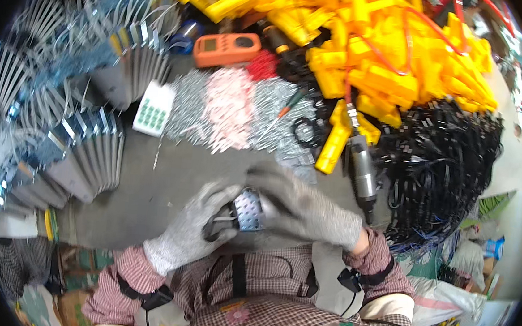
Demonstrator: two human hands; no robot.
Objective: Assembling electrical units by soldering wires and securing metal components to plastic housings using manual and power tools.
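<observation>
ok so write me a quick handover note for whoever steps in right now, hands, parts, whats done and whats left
Left hand: gloved, gripping a small perforated metal part from below, with a dark piece under it.
Right hand: gloved, laid over the same part from the right; both hands are closed on it, just above the grey bench.
Parts: fanned stacks of metal plates to the left, a pile of screws ahead, yellow plastic housings and black cables to the right, a pneumatic screwdriver lying by the right hand.
Done: cannot tell, no finished units are clearly recognisable.
Left: the held part is still in hand, and many loose parts remain.
</observation>
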